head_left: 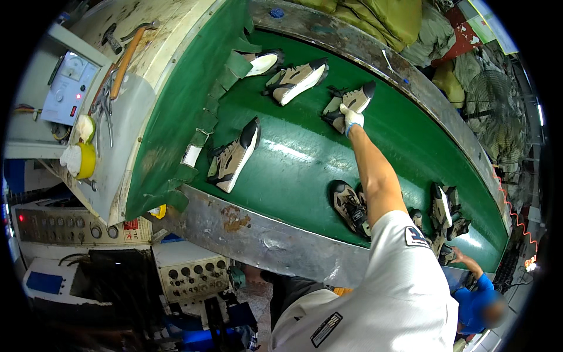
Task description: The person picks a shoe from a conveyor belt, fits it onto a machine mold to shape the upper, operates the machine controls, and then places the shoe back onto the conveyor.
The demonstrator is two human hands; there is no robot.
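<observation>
My right hand (352, 118), in a white glove, reaches far out over a green conveyor belt (293, 132). Its fingers are closed on a tan and black sneaker (359, 98) with a pale sole edge. Left of it lies a similar sneaker (299, 81), and beyond that another shoe (264, 63) partly under green flaps. Nearer the belt's left end, a tan sneaker (236, 157) rests tilted, its white sole edge showing. Close to my forearm, a dark laced shoe (349, 205) stands with a second one mostly hidden by my arm. My left hand is out of view.
A green-sided housing (170, 111) with hanging flaps borders the belt's left end; a hammer (126, 64) and tools lie on top. Control panels (196, 278) stand at lower left. More shoes (443, 208) sit at right, where a co-worker's hand (466, 261) reaches in.
</observation>
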